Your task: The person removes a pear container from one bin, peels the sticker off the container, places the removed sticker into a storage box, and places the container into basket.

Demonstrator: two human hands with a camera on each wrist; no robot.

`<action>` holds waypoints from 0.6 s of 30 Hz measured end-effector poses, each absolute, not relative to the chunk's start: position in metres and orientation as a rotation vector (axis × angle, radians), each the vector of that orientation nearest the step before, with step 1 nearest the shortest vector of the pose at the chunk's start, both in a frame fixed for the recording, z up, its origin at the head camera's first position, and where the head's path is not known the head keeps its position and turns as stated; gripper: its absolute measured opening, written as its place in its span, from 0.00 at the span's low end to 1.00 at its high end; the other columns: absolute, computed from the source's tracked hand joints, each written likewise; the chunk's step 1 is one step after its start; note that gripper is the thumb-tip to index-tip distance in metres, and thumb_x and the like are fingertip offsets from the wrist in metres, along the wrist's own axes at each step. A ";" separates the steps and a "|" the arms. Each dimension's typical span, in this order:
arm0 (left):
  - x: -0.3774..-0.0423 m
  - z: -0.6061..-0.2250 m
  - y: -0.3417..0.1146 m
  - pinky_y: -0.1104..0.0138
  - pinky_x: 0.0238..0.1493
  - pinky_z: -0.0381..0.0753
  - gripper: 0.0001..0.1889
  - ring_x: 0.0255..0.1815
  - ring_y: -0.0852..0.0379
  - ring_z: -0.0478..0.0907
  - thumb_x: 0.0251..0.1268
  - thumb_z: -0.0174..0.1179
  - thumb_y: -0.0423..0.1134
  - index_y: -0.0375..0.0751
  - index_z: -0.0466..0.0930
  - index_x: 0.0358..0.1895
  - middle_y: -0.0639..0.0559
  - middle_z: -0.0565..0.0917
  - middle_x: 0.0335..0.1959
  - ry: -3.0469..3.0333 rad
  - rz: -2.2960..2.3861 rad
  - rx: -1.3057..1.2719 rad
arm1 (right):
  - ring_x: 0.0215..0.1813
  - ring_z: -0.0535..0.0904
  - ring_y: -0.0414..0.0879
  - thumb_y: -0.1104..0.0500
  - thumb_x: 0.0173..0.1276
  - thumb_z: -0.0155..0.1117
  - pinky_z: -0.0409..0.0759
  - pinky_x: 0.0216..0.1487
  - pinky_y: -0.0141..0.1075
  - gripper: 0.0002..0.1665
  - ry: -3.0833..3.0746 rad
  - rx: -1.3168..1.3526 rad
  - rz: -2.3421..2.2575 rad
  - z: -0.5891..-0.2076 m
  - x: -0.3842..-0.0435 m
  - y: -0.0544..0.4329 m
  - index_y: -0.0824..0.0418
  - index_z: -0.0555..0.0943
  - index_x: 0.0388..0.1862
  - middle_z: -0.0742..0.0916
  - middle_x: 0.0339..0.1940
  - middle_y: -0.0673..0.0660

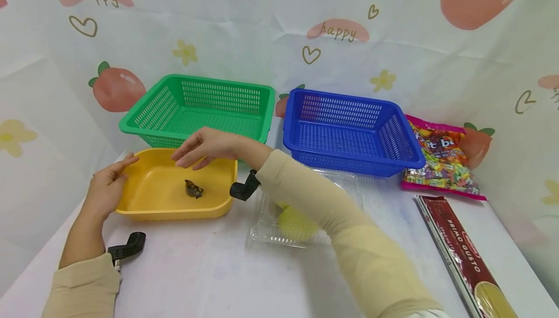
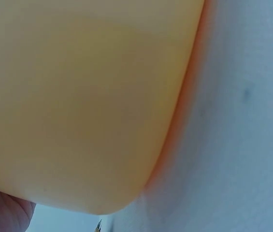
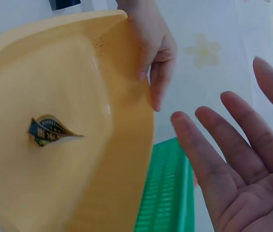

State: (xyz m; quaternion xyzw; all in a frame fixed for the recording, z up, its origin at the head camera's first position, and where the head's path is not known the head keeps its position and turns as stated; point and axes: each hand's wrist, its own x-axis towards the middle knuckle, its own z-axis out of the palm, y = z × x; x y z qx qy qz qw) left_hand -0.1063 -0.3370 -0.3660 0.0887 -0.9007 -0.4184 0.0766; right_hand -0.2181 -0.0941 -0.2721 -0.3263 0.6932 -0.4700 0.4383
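A yellow plastic basin (image 1: 161, 182) stands at the left of the table, with a small dark leaf-shaped label (image 3: 49, 131) with gold edging and pale lettering on its floor. My left hand (image 1: 106, 187) holds the basin's left rim, thumb over the inside and fingers along the outside. The left wrist view is mostly filled by the basin's outer wall (image 2: 78, 111). Above the basin's back right part hovers my right hand (image 1: 209, 148), fingers spread and holding nothing. In the right wrist view its palm (image 3: 257, 203) shows beside the rim.
Behind the basin stands a green basket (image 1: 196, 136), with a blue basket (image 1: 349, 158) to its right. A clear plastic box (image 1: 262, 228) with something yellow inside lies under my right forearm. Farther right are a candy bag (image 1: 445, 162) and a spaghetti pack (image 1: 463, 255).
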 end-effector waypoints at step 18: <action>-0.106 -0.366 -0.338 0.43 0.71 0.44 0.23 0.74 0.38 0.44 0.72 0.31 0.31 0.34 0.58 0.68 0.44 0.52 0.74 -2.678 -1.297 0.225 | 0.57 0.79 0.43 0.65 0.64 0.61 0.80 0.55 0.35 0.24 1.759 -0.932 -1.090 -0.253 -0.223 -0.034 0.65 0.74 0.60 0.79 0.62 0.56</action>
